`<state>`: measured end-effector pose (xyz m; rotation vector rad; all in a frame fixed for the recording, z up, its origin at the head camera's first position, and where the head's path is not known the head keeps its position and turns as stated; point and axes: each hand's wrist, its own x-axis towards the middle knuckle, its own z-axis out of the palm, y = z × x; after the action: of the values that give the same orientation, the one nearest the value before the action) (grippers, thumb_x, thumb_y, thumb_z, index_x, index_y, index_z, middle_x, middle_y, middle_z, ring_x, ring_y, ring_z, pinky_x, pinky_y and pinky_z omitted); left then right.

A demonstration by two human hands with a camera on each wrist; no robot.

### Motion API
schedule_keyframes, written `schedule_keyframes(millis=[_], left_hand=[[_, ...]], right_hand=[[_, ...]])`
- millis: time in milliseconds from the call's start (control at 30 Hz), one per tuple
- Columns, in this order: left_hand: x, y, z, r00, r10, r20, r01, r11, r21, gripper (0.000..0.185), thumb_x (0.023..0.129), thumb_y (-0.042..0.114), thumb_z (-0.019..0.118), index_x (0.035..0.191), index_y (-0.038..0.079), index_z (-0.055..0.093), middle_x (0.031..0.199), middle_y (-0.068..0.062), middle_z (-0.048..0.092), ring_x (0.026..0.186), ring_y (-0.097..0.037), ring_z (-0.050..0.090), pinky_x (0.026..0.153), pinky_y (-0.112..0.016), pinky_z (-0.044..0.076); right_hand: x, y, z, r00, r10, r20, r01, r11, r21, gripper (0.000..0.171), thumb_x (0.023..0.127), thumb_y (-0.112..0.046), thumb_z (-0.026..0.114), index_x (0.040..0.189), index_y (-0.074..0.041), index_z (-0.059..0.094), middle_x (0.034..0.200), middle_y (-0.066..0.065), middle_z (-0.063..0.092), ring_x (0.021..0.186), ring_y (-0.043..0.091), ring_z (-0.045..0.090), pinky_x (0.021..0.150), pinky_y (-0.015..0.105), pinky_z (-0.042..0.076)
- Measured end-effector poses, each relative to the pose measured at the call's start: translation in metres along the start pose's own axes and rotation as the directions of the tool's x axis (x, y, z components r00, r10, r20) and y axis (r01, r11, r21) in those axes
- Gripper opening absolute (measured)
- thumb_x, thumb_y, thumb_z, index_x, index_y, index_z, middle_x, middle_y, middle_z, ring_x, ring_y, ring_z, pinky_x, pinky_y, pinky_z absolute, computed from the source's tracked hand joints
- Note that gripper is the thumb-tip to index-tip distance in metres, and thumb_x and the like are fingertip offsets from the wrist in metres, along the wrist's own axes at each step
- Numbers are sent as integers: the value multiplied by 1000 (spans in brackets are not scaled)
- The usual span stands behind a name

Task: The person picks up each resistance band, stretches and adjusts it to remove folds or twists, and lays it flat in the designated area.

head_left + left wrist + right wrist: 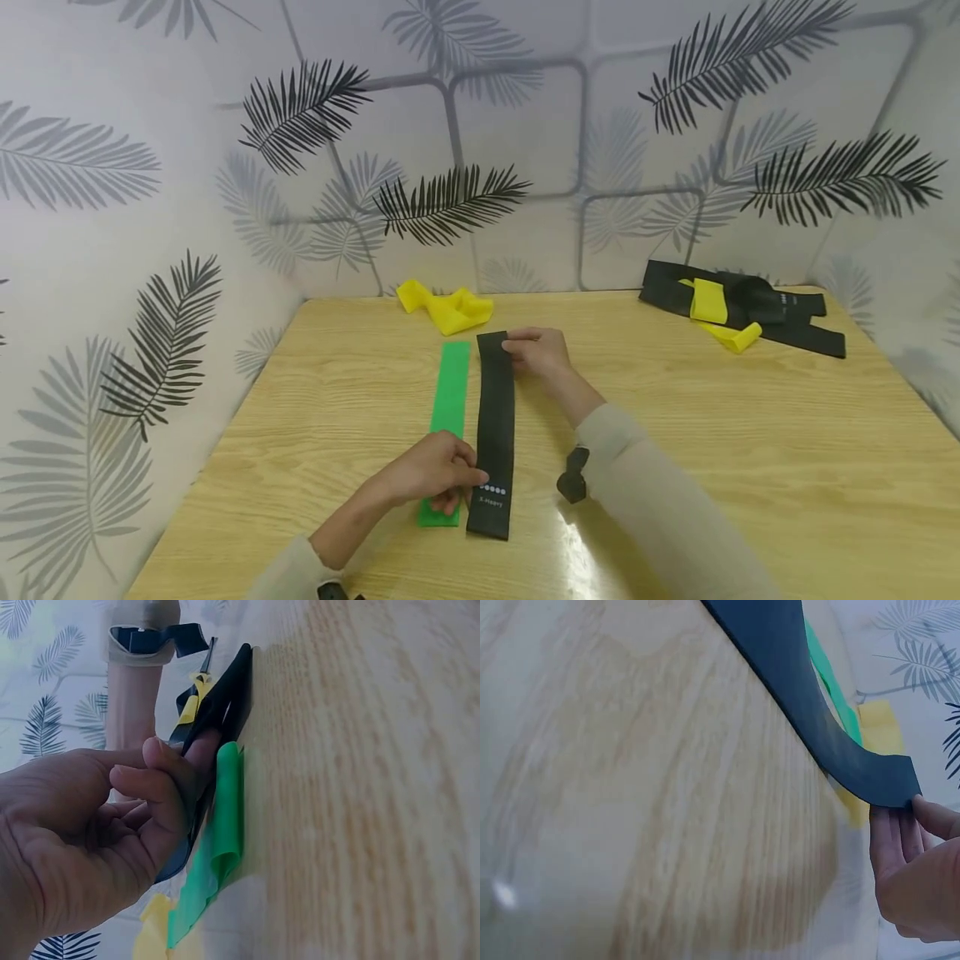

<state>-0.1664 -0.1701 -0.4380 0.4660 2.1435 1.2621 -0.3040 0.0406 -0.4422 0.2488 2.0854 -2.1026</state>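
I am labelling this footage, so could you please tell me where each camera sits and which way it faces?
Head: worn high, looks forward and down at the table; both hands and sleeves show.
Left wrist: low along the tabletop; left hand pinches the black band beside the green band.
Right wrist: low over the wood; right hand lifts the black band's end.
All three views share the black and green bands.
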Motion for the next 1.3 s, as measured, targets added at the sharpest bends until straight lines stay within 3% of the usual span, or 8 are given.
schedule_keyframes(millis=[200,367,500,767,967,1167,1233,1300], left_hand=[[1,6,5,1000,10,9,-10,1000,-10,27,102,11,66,80,-2,72,64,-15,69,41,-11,53,41,-20,42],[1,7,10,1000,0,10,0,1000,3,25,101,10,66,80,-1,74,69,-18,72,42,-11,54,42,-20,44],[0,9,9,1000,-19,14,19,1000,1,30,102,13,66,78,-2,75,66,-20,70,42,-11,55,42,-21,46],[-3,12,1,998,-50,26,50,999,-15,35,103,15,65,76,-5,75,68,-21,72,41,-11,59,41,-19,48],[-5,18,-9,999,-26,21,25,999,45,36,104,21,65,80,-3,78,73,-19,74,43,-12,61,43,-22,51],[2,23,-36,996,-41,-79,48,995,89,33,105,25,64,108,-6,75,82,-17,77,48,-16,64,46,-27,54],[9,24,-50,989,-21,-147,37,994,107,34,106,25,62,115,-6,72,86,-17,77,52,-21,66,48,-27,54],[18,23,-64,974,6,-225,26,990,140,35,106,25,60,120,-5,70,92,-18,77,59,-29,69,51,-28,54]], right_hand=[[-2,5,-3,999,-11,-42,11,1000,-6,27,96,-6,73,122,2,73,130,18,68,111,34,71,100,39,57],[-1,10,-7,999,0,-53,-2,999,-49,26,95,-5,74,120,3,73,119,15,70,92,23,68,89,31,59],[2,11,-13,1000,-7,24,9,996,-94,32,97,-7,73,126,4,69,118,15,70,94,26,69,86,31,59],[7,11,-29,968,-42,248,53,998,-38,44,102,-1,62,144,10,53,149,26,53,131,37,59,109,39,51],[7,10,-46,946,-107,305,173,964,-199,41,103,-7,64,141,6,57,145,23,59,131,36,60,108,42,51],[-1,9,-75,847,-145,512,373,848,-376,35,105,-5,58,138,6,59,141,22,62,134,37,57,111,48,48],[-3,9,-81,808,-134,574,398,843,-362,38,105,-4,57,141,7,56,145,23,59,138,38,54,114,50,45],[-5,9,-85,793,-117,598,389,852,-349,39,106,-6,57,144,6,54,147,22,57,140,38,52,117,51,41]])
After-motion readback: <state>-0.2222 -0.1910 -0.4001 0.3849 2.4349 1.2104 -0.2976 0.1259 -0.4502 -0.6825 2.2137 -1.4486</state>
